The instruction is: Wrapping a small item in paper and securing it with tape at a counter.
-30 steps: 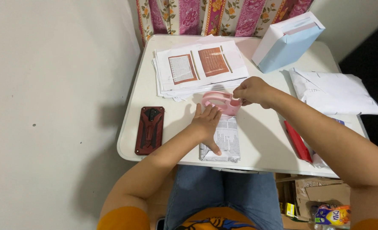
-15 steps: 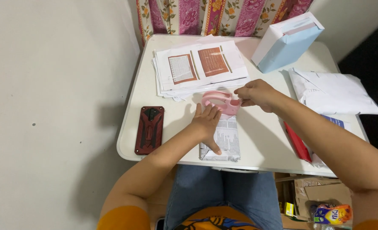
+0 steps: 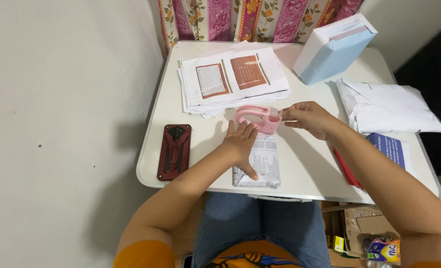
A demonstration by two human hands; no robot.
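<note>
My left hand [image 3: 240, 145] lies flat, fingers spread, on a small packet wrapped in printed paper [image 3: 264, 165] near the front edge of a white table [image 3: 305, 159]. A pink tape dispenser [image 3: 256, 118] stands just behind the packet, touching my left fingertips. My right hand [image 3: 307, 118] is at the dispenser's right end, fingers pinched at its cutter; whether a strip of clear tape is between them is too small to see.
A stack of printed sheets [image 3: 233, 82] lies at the back. A pale blue and white box [image 3: 332, 48] stands at the back right. Folded white paper [image 3: 386, 106], a blue booklet [image 3: 394, 149] and a red strip [image 3: 348, 171] lie to the right. A red-and-black phone [image 3: 174, 150] lies left.
My right hand has drifted a little to the right of the dispenser's end. My left hand stays pressed on the packet.
</note>
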